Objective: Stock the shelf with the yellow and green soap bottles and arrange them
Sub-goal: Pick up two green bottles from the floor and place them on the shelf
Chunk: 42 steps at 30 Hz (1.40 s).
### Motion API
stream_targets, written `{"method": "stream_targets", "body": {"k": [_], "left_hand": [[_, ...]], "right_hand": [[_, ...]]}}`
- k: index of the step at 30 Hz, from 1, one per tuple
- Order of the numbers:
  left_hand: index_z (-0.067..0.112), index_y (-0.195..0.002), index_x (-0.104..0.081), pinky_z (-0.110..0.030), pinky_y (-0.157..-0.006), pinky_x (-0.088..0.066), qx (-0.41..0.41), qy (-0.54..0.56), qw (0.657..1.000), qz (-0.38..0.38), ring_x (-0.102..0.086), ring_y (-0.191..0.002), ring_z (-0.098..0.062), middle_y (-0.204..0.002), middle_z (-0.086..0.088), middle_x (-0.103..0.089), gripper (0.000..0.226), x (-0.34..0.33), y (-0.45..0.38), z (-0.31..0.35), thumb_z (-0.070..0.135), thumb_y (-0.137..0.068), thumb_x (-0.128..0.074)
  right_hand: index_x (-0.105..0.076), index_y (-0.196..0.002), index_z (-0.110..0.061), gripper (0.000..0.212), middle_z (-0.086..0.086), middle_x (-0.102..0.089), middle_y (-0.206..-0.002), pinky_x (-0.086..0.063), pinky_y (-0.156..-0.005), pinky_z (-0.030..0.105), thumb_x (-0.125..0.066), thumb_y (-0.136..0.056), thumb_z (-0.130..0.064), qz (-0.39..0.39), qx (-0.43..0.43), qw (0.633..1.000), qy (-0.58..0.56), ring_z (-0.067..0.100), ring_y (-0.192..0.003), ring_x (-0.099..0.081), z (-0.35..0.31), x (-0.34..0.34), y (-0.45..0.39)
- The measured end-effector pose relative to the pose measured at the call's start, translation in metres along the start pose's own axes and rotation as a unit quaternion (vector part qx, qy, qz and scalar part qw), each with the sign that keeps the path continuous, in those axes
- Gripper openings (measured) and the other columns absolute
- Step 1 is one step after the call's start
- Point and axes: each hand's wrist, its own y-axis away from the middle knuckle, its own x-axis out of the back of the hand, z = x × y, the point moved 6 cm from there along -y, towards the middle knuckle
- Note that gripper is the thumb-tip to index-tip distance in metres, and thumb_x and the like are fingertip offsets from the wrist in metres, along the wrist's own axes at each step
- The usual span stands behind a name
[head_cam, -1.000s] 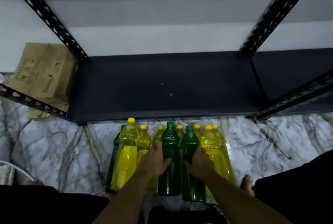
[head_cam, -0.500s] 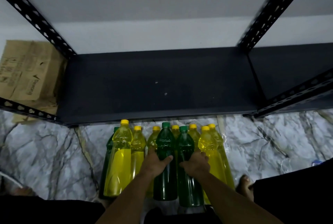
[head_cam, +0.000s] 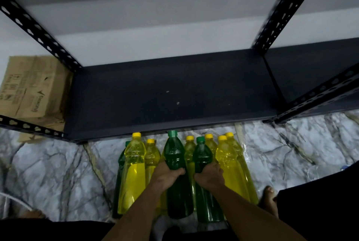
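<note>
Marble-patterned white and grey floor tiles [head_cam: 50,165] fill the lower view, and a dark metal shelf board [head_cam: 174,93] framed by perforated black angle posts [head_cam: 38,29] runs across the middle, bare of bottles, against a pale wall. At the left, a flattened brown cardboard box [head_cam: 33,89] leans beside the shelf frame.

Just in front of the shelf edge, a tight cluster of tall clear plastic soap bottles stands on the floor, packed together so you can reach any of them without moving. Most are yellow-filled bottles with yellow caps [head_cam: 134,171]; a few are green.

Your left hand [head_cam: 167,174] has its grip wrapped round the middle of a dark green bottle with a green cap [head_cam: 174,155], which sits higher than its neighbours, apparently lifted clear of the group. Your right hand [head_cam: 210,176] grips a second green bottle [head_cam: 202,155] the same way, lower down among the yellow ones.

Holding each at the waist looks chosen for balance, one bottle per hand, ready to carry both up onto the shelf. Your bare foot [head_cam: 269,196] shows at the right.
</note>
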Motion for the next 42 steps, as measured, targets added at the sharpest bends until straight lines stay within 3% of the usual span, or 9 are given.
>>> {"method": "stream_targets", "body": {"k": [2, 6, 11, 15, 20, 25, 30, 37, 42], "left_hand": [[0.016, -0.117, -0.048, -0.023, -0.063, -0.051, -0.007, 0.003, 1.0, 0.007, -0.062, -0.081, -0.007, -0.101, 0.003, -0.065, 0.065, 0.007, 0.004, 0.003, 0.036, -0.066, -0.083], [0.017, -0.12, -0.051, -0.037, -0.078, -0.059, -0.046, 0.016, 0.999, 0.018, -0.067, -0.088, -0.012, -0.099, 0.003, -0.068, 0.08, 0.02, 0.005, 0.003, 0.044, -0.05, -0.078], [0.027, -0.099, -0.055, -0.036, -0.075, -0.058, -0.08, 0.014, 0.996, 0.031, -0.069, -0.081, -0.014, -0.09, 0.0, -0.071, 0.04, 0.034, 0.03, 0.023, 0.018, -0.067, -0.079], [0.023, -0.119, -0.05, -0.033, -0.069, -0.059, -0.098, 0.017, 0.994, 0.048, -0.07, -0.078, -0.009, -0.088, 0.006, -0.071, 0.071, 0.05, 0.04, 0.03, 0.03, -0.055, -0.081], [0.026, -0.113, -0.057, -0.04, -0.075, -0.059, -0.143, -0.02, 0.987, 0.074, -0.07, -0.081, -0.005, -0.09, 0.009, -0.072, 0.068, 0.067, 0.05, 0.048, 0.041, -0.05, -0.081], [0.03, -0.11, -0.043, -0.034, -0.073, -0.055, -0.202, -0.045, 0.97, 0.127, -0.062, -0.082, -0.006, -0.093, 0.011, -0.063, 0.069, 0.085, 0.111, 0.104, 0.039, -0.055, -0.083], [0.034, -0.113, -0.037, -0.038, -0.081, -0.053, -0.266, -0.094, 0.944, 0.174, -0.061, -0.088, -0.014, -0.095, 0.015, -0.059, 0.072, 0.111, 0.166, 0.145, 0.049, -0.055, -0.077], [0.034, -0.119, -0.045, -0.037, -0.079, -0.057, -0.361, -0.086, 0.903, 0.218, -0.065, -0.087, -0.006, -0.094, 0.017, -0.066, 0.078, 0.159, 0.241, 0.197, 0.054, -0.048, -0.074], [0.03, -0.1, -0.06, -0.038, -0.074, -0.059, -0.462, -0.054, 0.857, 0.222, -0.067, -0.08, -0.002, -0.084, 0.014, -0.069, 0.048, 0.193, 0.312, 0.249, 0.044, -0.056, -0.076]], "right_hand": [[-0.024, -0.141, 0.003, 0.093, 0.016, -0.037, -0.14, -0.038, -0.102, 0.033, -0.067, -0.079, -0.052, 0.012, 0.001, 1.0, -0.017, 0.03, -0.131, -0.038, 0.0, -0.001, 0.002], [-0.027, -0.137, 0.002, 0.083, 0.015, -0.04, -0.135, -0.041, -0.096, 0.031, -0.068, -0.083, -0.046, 0.049, 0.022, 0.998, 0.014, 0.028, -0.125, -0.043, 0.0, -0.001, 0.007], [-0.034, -0.135, -0.002, 0.081, 0.012, -0.045, -0.133, -0.044, -0.094, 0.033, -0.075, -0.077, -0.041, 0.049, 0.005, 0.999, 0.006, 0.027, -0.123, -0.047, 0.001, 0.004, 0.008], [-0.042, -0.127, -0.008, 0.078, 0.008, -0.051, -0.125, -0.048, -0.089, 0.032, -0.082, -0.068, -0.04, 0.073, 0.023, 0.996, -0.036, 0.026, -0.117, -0.052, -0.002, 0.021, 0.015], [-0.04, -0.118, -0.012, 0.083, -0.001, -0.052, -0.107, -0.05, -0.079, 0.03, -0.088, -0.058, -0.042, 0.103, 0.085, 0.985, -0.109, 0.019, -0.101, -0.056, -0.023, 0.069, 0.037], [-0.034, -0.114, -0.02, 0.078, -0.003, -0.05, -0.115, -0.046, -0.082, 0.033, -0.084, -0.061, -0.048, 0.16, 0.176, 0.965, -0.106, 0.02, -0.107, -0.055, -0.048, 0.126, 0.077], [-0.03, -0.122, -0.021, 0.079, -0.006, -0.05, -0.117, -0.045, -0.079, 0.032, -0.08, -0.066, -0.047, 0.21, 0.281, 0.931, -0.106, 0.019, -0.106, -0.056, -0.063, 0.178, 0.137], [-0.037, -0.125, -0.031, 0.079, -0.013, -0.052, -0.112, -0.044, -0.081, 0.028, -0.081, -0.062, -0.048, 0.293, 0.419, 0.848, -0.14, 0.008, -0.099, -0.053, -0.089, 0.263, 0.244], [-0.039, -0.116, -0.04, 0.067, -0.015, -0.056, -0.108, -0.047, -0.082, 0.03, -0.08, -0.064, -0.047, 0.337, 0.475, 0.795, -0.17, 0.006, -0.098, -0.055, -0.106, 0.321, 0.318]]}}
